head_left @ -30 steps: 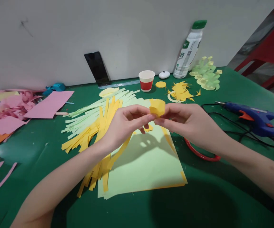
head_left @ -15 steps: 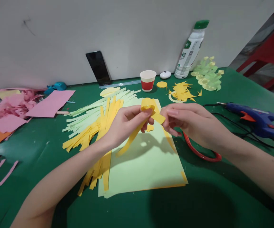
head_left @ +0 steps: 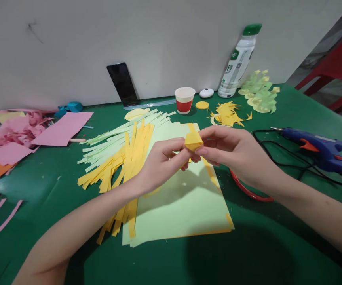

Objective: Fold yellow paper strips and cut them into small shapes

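Between my two hands is a yellow paper strip (head_left: 193,140), folded into a small flat knot-like shape. My left hand (head_left: 166,160) pinches its left side between thumb and fingers. On the right side, my right hand (head_left: 228,146) grips it with thumb and forefinger. Both hands are held above a stack of pale green paper sheets (head_left: 183,209). Left of the stack, and partly on it, lie loose yellow paper strips (head_left: 139,144), with pale green paper strips (head_left: 105,138) behind them. The strip's tail is mostly hidden by my left hand.
A blue glue gun (head_left: 316,148) with a black cord lies right, near a red ring-shaped object (head_left: 248,190). A paper cup (head_left: 184,101), bottle (head_left: 238,63) and phone (head_left: 122,84) stand along the wall. Pink paper (head_left: 65,128) and scraps are left; yellow spiky cutouts (head_left: 228,113) lie behind.
The open loop of the yellow strip has become a flat folded shape. My right hand has moved left and closed onto it, beside my left fingers.
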`<state>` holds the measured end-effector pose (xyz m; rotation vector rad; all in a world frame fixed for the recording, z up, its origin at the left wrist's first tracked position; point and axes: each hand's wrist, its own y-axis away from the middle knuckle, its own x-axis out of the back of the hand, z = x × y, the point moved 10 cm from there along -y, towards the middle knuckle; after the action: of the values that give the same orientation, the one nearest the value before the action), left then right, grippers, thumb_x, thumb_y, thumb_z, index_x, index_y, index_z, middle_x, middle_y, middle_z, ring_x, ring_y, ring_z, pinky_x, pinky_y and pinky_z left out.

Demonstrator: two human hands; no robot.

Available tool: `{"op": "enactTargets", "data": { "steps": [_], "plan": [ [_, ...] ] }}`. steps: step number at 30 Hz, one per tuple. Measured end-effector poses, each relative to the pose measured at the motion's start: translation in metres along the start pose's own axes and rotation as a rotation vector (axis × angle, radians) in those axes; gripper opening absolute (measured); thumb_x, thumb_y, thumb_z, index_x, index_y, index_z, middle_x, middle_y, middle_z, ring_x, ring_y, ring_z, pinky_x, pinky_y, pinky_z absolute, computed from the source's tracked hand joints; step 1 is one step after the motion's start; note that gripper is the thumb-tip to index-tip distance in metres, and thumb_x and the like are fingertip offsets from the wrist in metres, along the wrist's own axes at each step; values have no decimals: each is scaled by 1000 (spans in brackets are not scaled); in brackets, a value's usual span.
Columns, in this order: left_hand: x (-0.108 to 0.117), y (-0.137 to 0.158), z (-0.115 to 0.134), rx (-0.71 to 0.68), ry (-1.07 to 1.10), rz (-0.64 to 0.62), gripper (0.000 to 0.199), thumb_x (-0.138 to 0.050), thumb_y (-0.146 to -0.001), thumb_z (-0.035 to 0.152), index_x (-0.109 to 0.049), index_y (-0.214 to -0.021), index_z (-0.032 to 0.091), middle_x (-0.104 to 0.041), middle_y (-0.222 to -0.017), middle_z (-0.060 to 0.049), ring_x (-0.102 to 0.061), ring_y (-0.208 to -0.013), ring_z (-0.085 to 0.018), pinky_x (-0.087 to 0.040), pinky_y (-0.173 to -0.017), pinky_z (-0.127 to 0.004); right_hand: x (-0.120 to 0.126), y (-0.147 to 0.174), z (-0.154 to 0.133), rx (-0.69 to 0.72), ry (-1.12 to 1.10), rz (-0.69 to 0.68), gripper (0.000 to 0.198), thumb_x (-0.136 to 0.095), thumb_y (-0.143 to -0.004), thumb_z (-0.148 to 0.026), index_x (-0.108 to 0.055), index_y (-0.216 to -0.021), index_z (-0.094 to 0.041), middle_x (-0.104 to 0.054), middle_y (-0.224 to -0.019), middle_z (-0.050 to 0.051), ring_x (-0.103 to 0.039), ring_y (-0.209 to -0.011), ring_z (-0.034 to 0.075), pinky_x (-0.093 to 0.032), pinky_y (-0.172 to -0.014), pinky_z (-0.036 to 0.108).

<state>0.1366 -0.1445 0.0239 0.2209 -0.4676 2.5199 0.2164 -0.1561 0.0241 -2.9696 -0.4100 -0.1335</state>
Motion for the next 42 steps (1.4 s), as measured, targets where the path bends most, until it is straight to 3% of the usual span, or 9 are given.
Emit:
{"op": "enactTargets", "data": {
  "steps": [7,9,13,17,20,24,32,38,42],
  "plan": [
    [-5,-2,7,-49,-215,-101,22,-44,-84,26,-59,-71,16,-61,-74,-3,-54,-66,-13,-44,-56,-23,8,-1,7,-8,-52,73,6,-61,-77,-24,-60,-73,-20,-52,-64,-4,-42,-52,6,-34,-48,20],
    [-6,-3,8,-63,-150,-137,15,-44,-81,19,-58,-77,17,-62,-79,-3,-56,-72,-13,-46,-62,-24,9,-2,10,-58,-105,72,16,-58,-79,-26,-55,-65,-19,-45,-58,-5,-38,-50,6,-31,-46,21],
    [3,-4,3,-26,77,-87,32,-33,-73,1,-55,-91,17,-59,-77,-1,-57,-69,-10,-50,-70,-25,4,-1,19,-200,-117,-22,26,-56,-80,-29,-49,-57,-18,-37,-53,-6,-33,-47,6,-28,-45,22],
    [1,-4,-1,51,192,-105,20,-40,-83,10,-55,-95,17,-58,-80,0,-59,-65,-9,-53,-59,-21,4,0,22,-239,-29,-40,20,-58,-77,-27,-52,-61,-18,-38,-55,-5,-29,-48,7,-23,-43,23],
    [-2,-3,3,78,187,-119,11,-53,-83,24,-58,-91,17,-60,-87,-1,-62,-68,-9,-54,-58,-20,5,1,21,-231,57,-33,15,-57,-76,-23,-54,-63,-18,-44,-58,-4,-30,-48,7,-22,-44,23],
    [-3,-3,8,68,185,-111,8,-59,-80,23,-61,-85,18,-62,-83,1,-63,-67,-8,-54,-59,-17,9,1,15,-192,153,-10,12,-61,-74,-26,-57,-66,-19,-48,-61,-3,-35,-51,7,-24,-45,23],
    [1,-3,5,79,174,-73,7,-60,-79,19,-64,-84,16,-66,-82,-1,-64,-68,-10,-56,-57,-17,13,-1,-5,-75,241,44,21,-66,-71,-34,-57,-61,-18,-48,-56,-4,-38,-48,6,-26,-43,22],
    [7,-2,9,55,162,-3,10,-56,-80,13,-62,-88,16,-69,-88,-2,-66,-76,-11,-57,-59,-16,15,1,-13,-21,248,44,12,-65,-73,-30,-61,-66,-21,-55,-61,-4,-46,-52,7,-34,-46,21],
    [3,0,14,47,111,-65,17,-53,-81,12,-60,-96,17,-67,-90,-2,-66,-82,-13,-58,-64,-19,19,1,-12,-49,263,82,13,-67,-70,-31,-63,-65,-21,-60,-64,-2,-54,-58,10,-40,-50,21]
  ]
}}
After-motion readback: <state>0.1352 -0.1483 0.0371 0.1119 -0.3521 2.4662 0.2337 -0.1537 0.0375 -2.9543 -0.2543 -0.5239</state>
